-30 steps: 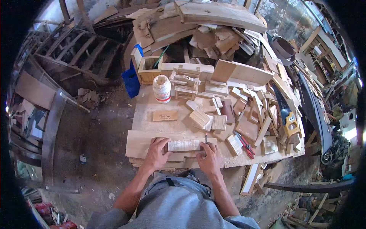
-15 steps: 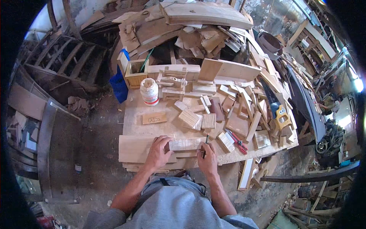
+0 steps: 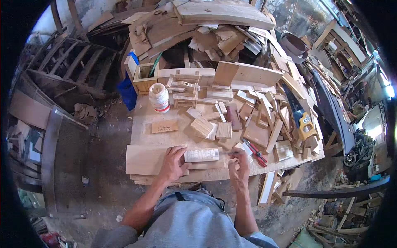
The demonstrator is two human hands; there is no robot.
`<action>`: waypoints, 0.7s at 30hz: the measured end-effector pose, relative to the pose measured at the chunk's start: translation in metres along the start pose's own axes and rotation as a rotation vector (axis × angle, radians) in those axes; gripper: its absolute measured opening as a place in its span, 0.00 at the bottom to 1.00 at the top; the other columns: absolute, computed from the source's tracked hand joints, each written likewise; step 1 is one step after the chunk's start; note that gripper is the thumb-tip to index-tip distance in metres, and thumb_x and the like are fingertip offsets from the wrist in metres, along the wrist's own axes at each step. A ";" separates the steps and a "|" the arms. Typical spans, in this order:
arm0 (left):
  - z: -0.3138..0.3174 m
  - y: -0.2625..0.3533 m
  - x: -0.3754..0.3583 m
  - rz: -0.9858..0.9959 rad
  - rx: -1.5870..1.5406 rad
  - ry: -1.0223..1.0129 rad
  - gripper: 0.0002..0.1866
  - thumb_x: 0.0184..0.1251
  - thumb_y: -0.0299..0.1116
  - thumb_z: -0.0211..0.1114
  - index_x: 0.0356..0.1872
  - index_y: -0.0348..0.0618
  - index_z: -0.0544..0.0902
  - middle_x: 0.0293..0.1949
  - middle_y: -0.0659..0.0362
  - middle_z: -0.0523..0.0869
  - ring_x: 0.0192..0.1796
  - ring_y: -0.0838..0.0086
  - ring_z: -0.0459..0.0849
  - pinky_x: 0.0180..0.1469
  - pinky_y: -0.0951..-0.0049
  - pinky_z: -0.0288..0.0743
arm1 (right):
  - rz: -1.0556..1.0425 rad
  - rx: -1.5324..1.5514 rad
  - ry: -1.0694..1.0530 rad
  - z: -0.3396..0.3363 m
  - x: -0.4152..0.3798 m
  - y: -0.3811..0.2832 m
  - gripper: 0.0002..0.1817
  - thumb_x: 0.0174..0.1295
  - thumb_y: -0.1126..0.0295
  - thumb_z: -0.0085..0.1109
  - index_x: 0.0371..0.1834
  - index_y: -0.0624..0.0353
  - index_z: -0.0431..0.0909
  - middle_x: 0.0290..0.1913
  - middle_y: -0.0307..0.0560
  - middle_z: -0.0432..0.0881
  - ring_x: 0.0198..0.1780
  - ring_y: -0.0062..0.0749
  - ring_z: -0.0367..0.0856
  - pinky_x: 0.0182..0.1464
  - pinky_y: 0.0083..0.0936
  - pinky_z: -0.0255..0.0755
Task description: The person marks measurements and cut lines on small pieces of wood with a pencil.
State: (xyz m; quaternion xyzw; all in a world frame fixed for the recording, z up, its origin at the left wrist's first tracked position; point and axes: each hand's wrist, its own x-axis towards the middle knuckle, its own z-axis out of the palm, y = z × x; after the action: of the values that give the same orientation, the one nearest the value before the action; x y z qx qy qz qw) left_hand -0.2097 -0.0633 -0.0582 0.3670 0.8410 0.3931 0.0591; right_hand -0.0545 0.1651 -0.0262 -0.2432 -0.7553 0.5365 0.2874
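My left hand [image 3: 175, 162] rests on a wide pale board [image 3: 147, 159] at the bench's front edge, its thumb and fingers at the left end of a small block with pencil markings [image 3: 202, 155]. Right of that block, my right hand [image 3: 238, 163] is raised with fingers closed round a thin dark pencil-like item, blurred, which points left. A flat wooden piece with a car outline [image 3: 164, 126] lies behind my left hand. Red-handled pliers [image 3: 258, 157] lie just right of my right hand.
A white jar [image 3: 159, 98] stands at the bench's back left, beside a wooden box [image 3: 145, 82] and a small wooden frame [image 3: 186, 93]. Many offcuts [image 3: 256, 134] cover the right side, with a yellow-handled saw [image 3: 306, 124] on them. Planks [image 3: 223, 15] are piled behind.
My right hand has moved right, off the marked block, taking the pencil-like item along. My left hand has stayed nearly in place. The view has shifted slightly.
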 end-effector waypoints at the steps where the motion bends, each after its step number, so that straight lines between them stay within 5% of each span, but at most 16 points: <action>1: 0.002 -0.001 0.000 -0.001 0.001 0.001 0.35 0.50 0.29 0.82 0.64 0.35 0.82 0.64 0.47 0.83 0.67 0.49 0.78 0.73 0.54 0.72 | -0.059 -0.092 0.002 -0.001 0.001 0.002 0.10 0.68 0.74 0.58 0.51 0.61 0.81 0.44 0.39 0.83 0.46 0.22 0.79 0.48 0.25 0.70; 2: 0.004 -0.003 0.000 -0.004 0.002 0.001 0.36 0.50 0.30 0.82 0.64 0.35 0.82 0.64 0.47 0.83 0.68 0.49 0.78 0.73 0.54 0.72 | -0.091 -0.102 0.059 0.005 0.002 0.004 0.09 0.78 0.66 0.53 0.46 0.60 0.80 0.38 0.39 0.84 0.38 0.20 0.78 0.42 0.22 0.70; 6: 0.004 -0.009 0.000 0.038 0.017 -0.011 0.36 0.51 0.34 0.81 0.65 0.38 0.83 0.64 0.48 0.83 0.68 0.50 0.77 0.73 0.53 0.72 | 0.175 0.204 -0.066 0.021 0.003 -0.004 0.20 0.86 0.59 0.48 0.50 0.65 0.85 0.29 0.39 0.84 0.29 0.20 0.76 0.33 0.22 0.70; 9: 0.011 -0.016 -0.001 0.096 0.071 0.025 0.35 0.54 0.41 0.80 0.63 0.38 0.82 0.61 0.47 0.84 0.67 0.49 0.78 0.72 0.52 0.72 | 0.248 0.231 -0.187 0.041 0.006 -0.007 0.23 0.86 0.56 0.49 0.53 0.65 0.86 0.31 0.39 0.85 0.28 0.19 0.75 0.32 0.22 0.70; 14: 0.012 -0.017 -0.003 0.067 0.068 0.032 0.34 0.52 0.35 0.79 0.64 0.42 0.82 0.61 0.50 0.84 0.66 0.49 0.78 0.71 0.52 0.73 | 0.236 0.293 -0.352 0.061 0.019 -0.009 0.13 0.77 0.66 0.64 0.54 0.66 0.87 0.33 0.39 0.85 0.33 0.20 0.81 0.37 0.20 0.75; 21: 0.005 -0.010 -0.004 0.075 -0.002 0.055 0.34 0.50 0.26 0.76 0.65 0.44 0.82 0.63 0.52 0.83 0.66 0.50 0.78 0.71 0.54 0.75 | 0.235 0.142 -0.531 0.068 0.028 0.003 0.13 0.74 0.65 0.66 0.51 0.65 0.86 0.29 0.37 0.83 0.31 0.20 0.81 0.35 0.22 0.75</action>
State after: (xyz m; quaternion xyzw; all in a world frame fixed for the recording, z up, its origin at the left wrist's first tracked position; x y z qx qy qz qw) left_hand -0.2106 -0.0674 -0.0693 0.3874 0.8276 0.4058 0.0212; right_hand -0.1215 0.1391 -0.0417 -0.1593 -0.7315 0.6622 0.0320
